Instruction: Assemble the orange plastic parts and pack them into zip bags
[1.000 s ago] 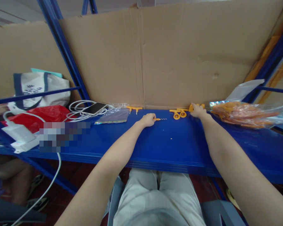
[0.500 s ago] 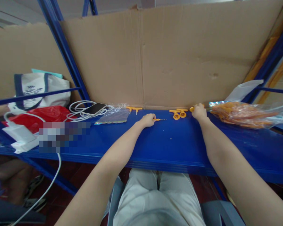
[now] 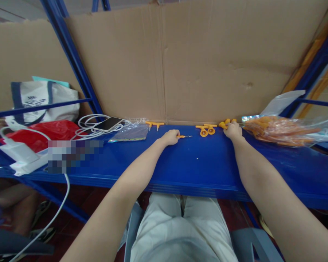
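My left fingers [image 3: 177,134] grasp an orange-handled spiral [image 3: 182,137], its metal tip pointing right over the blue table [image 3: 177,167]. Next lie two orange cupped pieces [image 3: 204,133]. My right fingers [image 3: 229,128] touch orange parts [image 3: 222,124], whether gripping one I cannot tell, near a plastic bag [image 3: 278,131].

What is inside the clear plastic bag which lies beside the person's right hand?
Through the plastic bag, orange pieces can be seen, bunched together. Wrinkles and glare blur their shapes and number; anything beneath the upper ones is covered.
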`<act>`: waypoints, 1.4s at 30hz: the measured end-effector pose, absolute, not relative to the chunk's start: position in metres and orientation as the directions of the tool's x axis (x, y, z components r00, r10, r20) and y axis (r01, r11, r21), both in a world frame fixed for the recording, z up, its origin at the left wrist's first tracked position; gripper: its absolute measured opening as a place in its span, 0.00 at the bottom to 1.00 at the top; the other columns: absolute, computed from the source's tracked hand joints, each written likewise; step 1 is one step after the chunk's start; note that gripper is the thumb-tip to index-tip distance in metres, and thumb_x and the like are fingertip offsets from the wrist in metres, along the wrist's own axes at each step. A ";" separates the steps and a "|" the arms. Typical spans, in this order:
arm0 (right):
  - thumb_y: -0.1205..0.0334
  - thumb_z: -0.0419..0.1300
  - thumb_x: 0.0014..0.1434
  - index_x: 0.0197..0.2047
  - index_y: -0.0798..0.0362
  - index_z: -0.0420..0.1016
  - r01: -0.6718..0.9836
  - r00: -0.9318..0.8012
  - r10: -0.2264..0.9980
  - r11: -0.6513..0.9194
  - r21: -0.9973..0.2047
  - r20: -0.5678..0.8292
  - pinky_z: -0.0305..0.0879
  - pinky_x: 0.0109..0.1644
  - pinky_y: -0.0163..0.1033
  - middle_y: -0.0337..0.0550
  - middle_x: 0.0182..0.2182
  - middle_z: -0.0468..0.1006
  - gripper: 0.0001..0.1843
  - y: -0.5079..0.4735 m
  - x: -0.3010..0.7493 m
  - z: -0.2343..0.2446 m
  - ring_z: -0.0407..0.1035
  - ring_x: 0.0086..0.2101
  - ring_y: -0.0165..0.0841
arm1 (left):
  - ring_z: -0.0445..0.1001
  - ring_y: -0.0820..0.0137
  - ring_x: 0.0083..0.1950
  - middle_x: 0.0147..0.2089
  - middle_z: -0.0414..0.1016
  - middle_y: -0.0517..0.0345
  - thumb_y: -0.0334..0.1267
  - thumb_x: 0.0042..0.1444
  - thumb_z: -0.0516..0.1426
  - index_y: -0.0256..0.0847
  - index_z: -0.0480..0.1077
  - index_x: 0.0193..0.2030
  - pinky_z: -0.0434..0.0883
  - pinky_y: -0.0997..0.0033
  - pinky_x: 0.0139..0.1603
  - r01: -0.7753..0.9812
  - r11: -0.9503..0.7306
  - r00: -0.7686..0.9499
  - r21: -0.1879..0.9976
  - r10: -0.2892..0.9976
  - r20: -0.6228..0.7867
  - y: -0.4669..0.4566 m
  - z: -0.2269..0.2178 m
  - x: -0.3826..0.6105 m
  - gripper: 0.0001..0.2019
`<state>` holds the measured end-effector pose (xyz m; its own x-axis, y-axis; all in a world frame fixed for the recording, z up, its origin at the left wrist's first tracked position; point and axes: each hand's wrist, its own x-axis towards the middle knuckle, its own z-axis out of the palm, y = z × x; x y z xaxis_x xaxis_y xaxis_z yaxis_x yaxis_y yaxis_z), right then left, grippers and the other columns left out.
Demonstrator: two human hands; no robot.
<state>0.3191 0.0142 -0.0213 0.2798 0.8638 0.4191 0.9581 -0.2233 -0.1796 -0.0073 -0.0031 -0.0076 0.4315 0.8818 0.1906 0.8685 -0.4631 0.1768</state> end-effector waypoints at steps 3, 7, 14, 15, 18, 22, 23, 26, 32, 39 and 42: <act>0.61 0.50 0.64 0.62 0.58 0.71 0.959 0.274 0.871 -0.216 -0.182 0.408 0.65 0.59 0.53 0.62 0.60 0.68 0.26 0.015 0.322 -0.024 0.64 0.58 0.51 | 0.77 0.62 0.52 0.50 0.79 0.47 0.30 0.62 0.54 0.37 0.74 0.46 0.71 0.68 0.50 0.865 -0.472 0.439 0.168 0.876 0.199 -0.001 -0.010 -0.007 0.09; 0.57 0.47 0.67 0.68 0.44 0.64 0.961 0.246 0.929 -0.197 -0.196 0.276 0.62 0.60 0.61 0.54 0.65 0.65 0.28 0.021 0.324 -0.025 0.62 0.61 0.51 | 0.77 0.62 0.52 0.50 0.79 0.48 0.30 0.62 0.54 0.37 0.74 0.45 0.71 0.68 0.51 0.864 -0.475 0.441 0.169 0.874 0.205 -0.001 -0.010 -0.007 0.09; 0.55 0.42 0.69 0.71 0.48 0.60 0.962 0.244 0.952 -0.213 -0.173 0.186 0.57 0.65 0.62 0.55 0.70 0.57 0.30 0.021 0.323 -0.023 0.55 0.66 0.52 | 0.77 0.64 0.51 0.49 0.80 0.49 0.29 0.61 0.54 0.37 0.74 0.45 0.71 0.69 0.51 0.856 -0.490 0.458 0.164 0.867 0.198 -0.002 -0.008 -0.008 0.09; 0.55 0.43 0.69 0.71 0.48 0.61 0.963 0.240 0.950 -0.208 -0.169 0.200 0.58 0.64 0.61 0.55 0.69 0.59 0.30 0.020 0.323 -0.023 0.57 0.65 0.52 | 0.77 0.64 0.51 0.49 0.80 0.49 0.29 0.61 0.54 0.38 0.74 0.45 0.71 0.70 0.51 0.855 -0.494 0.461 0.160 0.864 0.201 -0.002 -0.008 -0.008 0.09; 0.57 0.47 0.67 0.68 0.49 0.66 0.964 0.233 0.936 -0.187 -0.188 0.264 0.64 0.60 0.59 0.58 0.64 0.65 0.28 0.020 0.323 -0.024 0.62 0.61 0.53 | 0.77 0.64 0.50 0.49 0.80 0.49 0.29 0.61 0.54 0.38 0.74 0.45 0.71 0.70 0.51 0.852 -0.498 0.464 0.162 0.861 0.207 -0.002 -0.008 -0.008 0.09; 0.56 0.50 0.66 0.65 0.49 0.69 0.953 0.254 0.934 -0.198 -0.228 0.252 0.63 0.59 0.63 0.61 0.62 0.67 0.26 0.024 0.323 -0.024 0.63 0.60 0.55 | 0.77 0.63 0.51 0.49 0.80 0.49 0.29 0.61 0.54 0.37 0.74 0.45 0.71 0.69 0.52 0.854 -0.489 0.456 0.177 0.868 0.197 -0.002 -0.008 -0.008 0.10; 0.55 0.51 0.65 0.64 0.48 0.69 0.951 0.261 0.933 -0.205 -0.232 0.246 0.62 0.58 0.63 0.61 0.62 0.66 0.26 0.025 0.323 -0.024 0.63 0.59 0.55 | 0.77 0.63 0.51 0.50 0.80 0.49 0.29 0.61 0.54 0.38 0.75 0.45 0.71 0.69 0.52 0.854 -0.489 0.457 0.176 0.868 0.195 -0.002 -0.008 -0.008 0.10; 0.53 0.53 0.65 0.64 0.46 0.70 0.949 0.265 0.930 -0.205 -0.240 0.255 0.63 0.56 0.62 0.60 0.62 0.67 0.25 0.027 0.324 -0.025 0.63 0.59 0.55 | 0.77 0.64 0.52 0.49 0.80 0.50 0.29 0.61 0.53 0.38 0.75 0.44 0.71 0.69 0.52 0.849 -0.498 0.465 0.176 0.863 0.198 -0.001 -0.008 -0.008 0.10; 0.59 0.51 0.64 0.62 0.52 0.71 0.946 0.264 0.910 -0.180 -0.270 0.320 0.65 0.55 0.56 0.61 0.57 0.70 0.25 0.018 0.322 -0.024 0.67 0.55 0.52 | 0.77 0.63 0.51 0.50 0.80 0.48 0.29 0.61 0.54 0.37 0.74 0.45 0.71 0.69 0.52 0.851 -0.489 0.454 0.190 0.868 0.201 -0.003 -0.008 -0.008 0.09; 0.61 0.50 0.65 0.60 0.52 0.73 0.939 0.289 0.911 -0.210 -0.272 0.295 0.65 0.55 0.56 0.61 0.56 0.72 0.23 0.015 0.319 -0.020 0.68 0.55 0.53 | 0.77 0.63 0.52 0.51 0.79 0.47 0.28 0.61 0.54 0.36 0.74 0.46 0.71 0.69 0.53 0.855 -0.482 0.449 0.191 0.873 0.192 -0.006 -0.006 -0.007 0.10; 0.62 0.51 0.64 0.56 0.50 0.77 0.944 0.274 0.921 -0.203 -0.260 0.276 0.65 0.54 0.59 0.60 0.55 0.73 0.21 0.018 0.319 -0.021 0.68 0.55 0.55 | 0.77 0.63 0.52 0.51 0.79 0.48 0.29 0.62 0.54 0.37 0.74 0.46 0.71 0.69 0.53 0.855 -0.486 0.456 0.181 0.871 0.185 -0.006 -0.005 -0.008 0.10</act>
<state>0.3192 0.0178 -0.0206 0.2737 0.9213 0.2763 0.9441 -0.2025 -0.2601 -0.0076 -0.0062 -0.0051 0.4555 0.8709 0.1845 0.8551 -0.4857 0.1812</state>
